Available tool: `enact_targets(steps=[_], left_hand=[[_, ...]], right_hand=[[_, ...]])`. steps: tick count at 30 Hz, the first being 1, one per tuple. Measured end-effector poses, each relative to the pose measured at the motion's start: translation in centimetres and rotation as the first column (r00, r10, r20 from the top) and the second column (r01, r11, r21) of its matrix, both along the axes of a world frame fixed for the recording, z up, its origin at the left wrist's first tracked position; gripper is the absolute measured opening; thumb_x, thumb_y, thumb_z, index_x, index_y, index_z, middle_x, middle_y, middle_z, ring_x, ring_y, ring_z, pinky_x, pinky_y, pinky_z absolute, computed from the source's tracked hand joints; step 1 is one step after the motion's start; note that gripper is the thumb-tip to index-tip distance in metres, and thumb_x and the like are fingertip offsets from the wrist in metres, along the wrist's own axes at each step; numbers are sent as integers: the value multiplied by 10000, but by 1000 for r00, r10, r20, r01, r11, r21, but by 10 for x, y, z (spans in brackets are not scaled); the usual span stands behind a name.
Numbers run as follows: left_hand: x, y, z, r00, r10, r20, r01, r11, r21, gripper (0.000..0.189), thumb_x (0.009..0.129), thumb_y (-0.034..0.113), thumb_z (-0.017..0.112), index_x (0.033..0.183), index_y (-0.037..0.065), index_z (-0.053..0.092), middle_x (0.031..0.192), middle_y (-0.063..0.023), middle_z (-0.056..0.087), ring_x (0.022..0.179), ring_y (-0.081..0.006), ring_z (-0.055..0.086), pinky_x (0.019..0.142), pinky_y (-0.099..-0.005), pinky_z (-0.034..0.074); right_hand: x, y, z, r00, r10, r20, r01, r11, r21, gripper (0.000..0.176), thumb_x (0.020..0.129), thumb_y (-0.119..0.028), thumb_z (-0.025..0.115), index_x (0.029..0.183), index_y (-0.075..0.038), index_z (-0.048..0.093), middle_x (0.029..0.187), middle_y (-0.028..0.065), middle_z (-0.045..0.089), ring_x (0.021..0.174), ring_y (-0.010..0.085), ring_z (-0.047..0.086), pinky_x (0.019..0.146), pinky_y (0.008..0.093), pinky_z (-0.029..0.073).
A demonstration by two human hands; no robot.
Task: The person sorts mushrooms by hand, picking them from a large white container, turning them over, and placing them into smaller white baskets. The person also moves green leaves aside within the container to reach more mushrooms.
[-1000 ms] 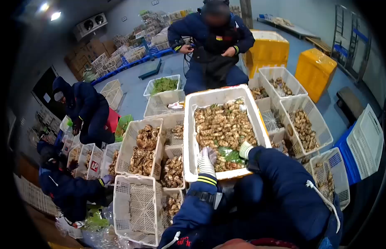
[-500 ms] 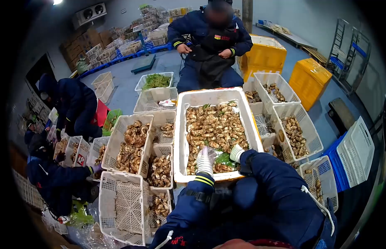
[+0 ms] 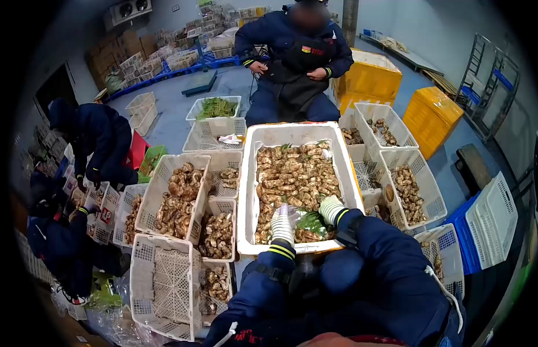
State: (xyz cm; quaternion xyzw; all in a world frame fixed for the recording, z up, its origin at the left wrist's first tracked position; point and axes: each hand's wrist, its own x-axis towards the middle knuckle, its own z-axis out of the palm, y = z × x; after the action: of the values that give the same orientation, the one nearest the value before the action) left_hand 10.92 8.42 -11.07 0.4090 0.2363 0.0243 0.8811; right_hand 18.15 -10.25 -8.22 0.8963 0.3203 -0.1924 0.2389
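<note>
A white foam box (image 3: 249, 191) in front of me holds rows of brown and white mushrooms (image 3: 298, 179). Green leaves (image 3: 311, 223) lie among them at the near end. My left hand (image 3: 284, 222), in a striped glove, rests over the mushrooms at the near left, its fingers stretched forward. On the other side of the leaves is my right hand (image 3: 331, 210), gloved the same way and bent inward. Its fingertips point down at the leaves and mushrooms, and I cannot make out whether they grip anything.
Crates of mushrooms stand left (image 3: 179, 196) and right (image 3: 409, 191) of the box. A crate of green leaves (image 3: 218, 107) is at the far left. A person (image 3: 298, 63) sits opposite; other people (image 3: 101, 139) work at left. Yellow boxes (image 3: 432, 118) stand at right.
My right hand has shifted slightly forward beside the leaves, and more of its glove shows. My left hand stays nearly in place. At left, a co-worker's arm has moved toward the crates.
</note>
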Motion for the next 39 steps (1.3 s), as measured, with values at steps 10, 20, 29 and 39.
enact_targets(steps=[10, 20, 29, 39], left_hand=[[1, -4, 8, 999, -25, -20, 25, 1000, -10, 317, 972, 340, 598, 1089, 45, 582, 953, -131, 671, 740, -260, 662, 642, -377, 567], [6, -8, -4, 999, -52, -6, 52, 998, -25, 311, 975, 371, 584, 1068, 75, 606, 950, -85, 695, 721, -215, 679, 601, -314, 525], [5, -16, 13, 998, -53, -20, 52, 999, -14, 267, 970, 326, 600, 1064, 77, 592, 942, -89, 659, 703, -204, 661, 559, -289, 532], [8, -20, 16, 994, -110, -27, 112, 992, 54, 276, 983, 349, 576, 1056, 83, 589, 943, -69, 666, 748, -175, 662, 613, -271, 534]], right_hand=[[-7, -9, -21, 998, 59, 0, -58, 993, 100, 277, 820, -162, 663, 1083, -95, 718, 1040, 130, 702, 1003, 300, 677, 798, 426, 544], [-8, -11, -38, 993, 118, 0, -117, 985, 128, 252, 944, -217, 527, 1054, -117, 732, 993, 123, 715, 945, 326, 690, 762, 458, 548], [9, -4, -62, 1000, 11, -28, -11, 1000, 27, 249, 890, -209, 562, 1001, -123, 768, 1025, 87, 738, 977, 270, 702, 749, 420, 548], [27, 5, -41, 999, -4, -40, 6, 999, 38, 259, 877, -179, 565, 1012, -109, 775, 1035, 138, 735, 984, 289, 700, 782, 436, 529]])
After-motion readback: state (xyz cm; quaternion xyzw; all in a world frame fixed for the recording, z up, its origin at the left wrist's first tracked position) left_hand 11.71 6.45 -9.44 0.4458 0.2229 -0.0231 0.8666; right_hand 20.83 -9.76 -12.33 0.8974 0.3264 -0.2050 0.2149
